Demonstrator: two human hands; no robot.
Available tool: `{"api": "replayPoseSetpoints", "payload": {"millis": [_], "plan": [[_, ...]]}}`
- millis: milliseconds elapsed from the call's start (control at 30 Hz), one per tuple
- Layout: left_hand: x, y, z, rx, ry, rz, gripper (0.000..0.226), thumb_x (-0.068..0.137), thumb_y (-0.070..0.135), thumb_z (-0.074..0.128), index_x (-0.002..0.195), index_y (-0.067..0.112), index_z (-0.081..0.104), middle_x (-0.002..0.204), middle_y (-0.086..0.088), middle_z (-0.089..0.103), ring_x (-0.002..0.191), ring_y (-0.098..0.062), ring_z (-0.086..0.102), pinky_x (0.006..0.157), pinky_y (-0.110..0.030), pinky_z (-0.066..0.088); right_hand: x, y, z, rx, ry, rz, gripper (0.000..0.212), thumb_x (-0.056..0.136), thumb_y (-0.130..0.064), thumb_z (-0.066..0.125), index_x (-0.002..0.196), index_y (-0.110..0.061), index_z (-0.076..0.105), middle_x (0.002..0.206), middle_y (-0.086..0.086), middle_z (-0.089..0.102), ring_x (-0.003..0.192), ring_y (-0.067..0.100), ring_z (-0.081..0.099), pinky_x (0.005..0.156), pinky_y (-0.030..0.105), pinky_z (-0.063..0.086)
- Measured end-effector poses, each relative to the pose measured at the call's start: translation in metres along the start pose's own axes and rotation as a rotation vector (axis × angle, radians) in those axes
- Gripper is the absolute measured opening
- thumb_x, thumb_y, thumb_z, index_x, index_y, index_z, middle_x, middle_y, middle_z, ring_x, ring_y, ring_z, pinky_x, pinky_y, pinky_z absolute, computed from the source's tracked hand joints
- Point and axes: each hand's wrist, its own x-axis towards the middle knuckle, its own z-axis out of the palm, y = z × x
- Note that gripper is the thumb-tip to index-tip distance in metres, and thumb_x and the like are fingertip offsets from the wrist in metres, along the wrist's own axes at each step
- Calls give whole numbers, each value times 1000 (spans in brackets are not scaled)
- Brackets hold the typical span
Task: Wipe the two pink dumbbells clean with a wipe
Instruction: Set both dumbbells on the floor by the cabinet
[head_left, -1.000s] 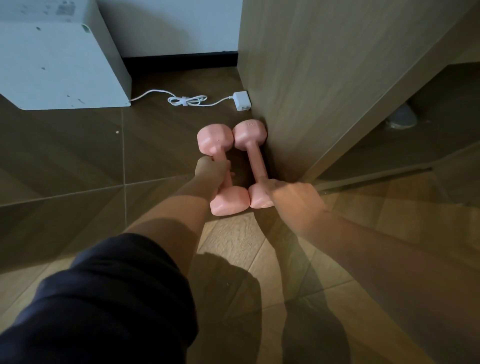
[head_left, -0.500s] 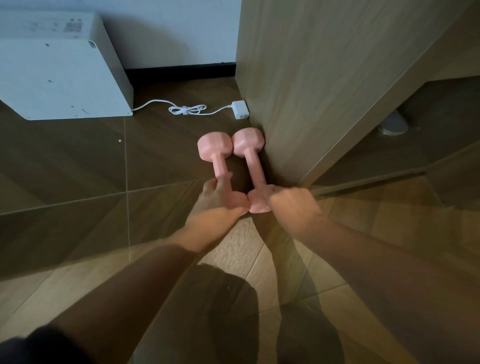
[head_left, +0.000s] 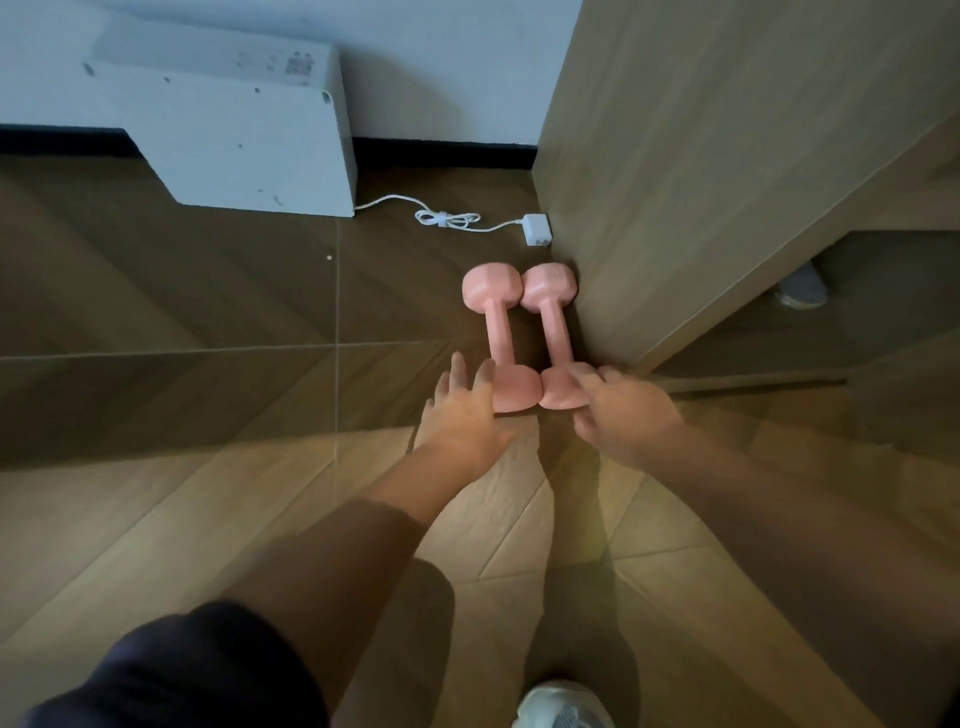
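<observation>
On the dark floor (head_left: 208, 322), lying flat and side by side: the left dumbbell (head_left: 498, 332) and the right dumbbell (head_left: 556, 332), both pink, handles parallel and pointing away, far heads touching, near heads touching as well. The right one tight against the foot of a wooden panel (head_left: 701, 156).

For the left hand (head_left: 462, 421): flat, palm down, fingers straight and slightly spread, tips at the left edge of the left dumbbell's near head. Touching it or just short of it: cannot tell through the blur.

For the right hand (head_left: 623, 415): over the near head of the right dumbbell, fingers bent down across its top. Gripping or only resting: cannot tell.

Further back: a white box (head_left: 249, 145) against the wall, a white cable (head_left: 447, 218) trailing from it to a small white plug (head_left: 536, 230) beside the panel's corner, just beyond the dumbbells.

Along the bottom edge: a dark sleeve (head_left: 182, 675) on the left arm and the toe of a pale shoe (head_left: 563, 706).
</observation>
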Motion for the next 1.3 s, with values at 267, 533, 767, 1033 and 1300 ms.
{"api": "replayPoseSetpoints", "payload": {"millis": [267, 533, 767, 1033, 1300], "plan": [[-132, -33, -78, 270, 27, -61, 84, 91, 40, 62, 153, 23, 9, 163, -13, -2, 149, -34, 4, 117, -52, 18, -66, -61, -93, -65, -49, -188, 42, 92, -20, 55, 133, -19, 48, 121, 1, 54, 113, 22, 53, 93, 38, 47], [-310, -43, -198, 257, 51, -164, 72, 95, 43, 52, 153, 20, 14, 163, -14, -2, 149, -34, 2, 118, -54, 18, -154, -167, -213, 36, -52, -448, 34, 98, -17, 45, 130, -18, 56, 125, 3, 55, 119, 25, 49, 82, 32, 32], [-487, -39, -315, 101, 84, -299, 66, 93, 39, 54, 149, 19, 24, 162, -15, 2, 148, -35, 4, 117, -54, 18, -255, -256, -344, 9, -38, -585, 32, 97, -21, 50, 127, -26, 58, 115, -2, 59, 106, 22, 55, 54, 23, 20], [-635, -22, -414, -178, 186, -367, 48, 92, 37, 56, 136, 20, 47, 136, -3, 52, 125, -23, 49, 105, -40, 38, -369, -364, -476, 643, -275, -508, 24, 98, -18, 53, 116, -17, 69, 110, -4, 62, 93, 9, 63, 80, 19, 47], [-704, -28, -498, -759, 445, -489, 17, 85, 32, 66, 102, 27, 63, 83, 18, 65, 84, -3, 62, 69, -8, 43, -422, -462, -575, 1148, -497, -408, 25, 99, -22, 52, 105, -38, 70, 110, -18, 70, 106, -4, 61, 94, 18, 46]]}}
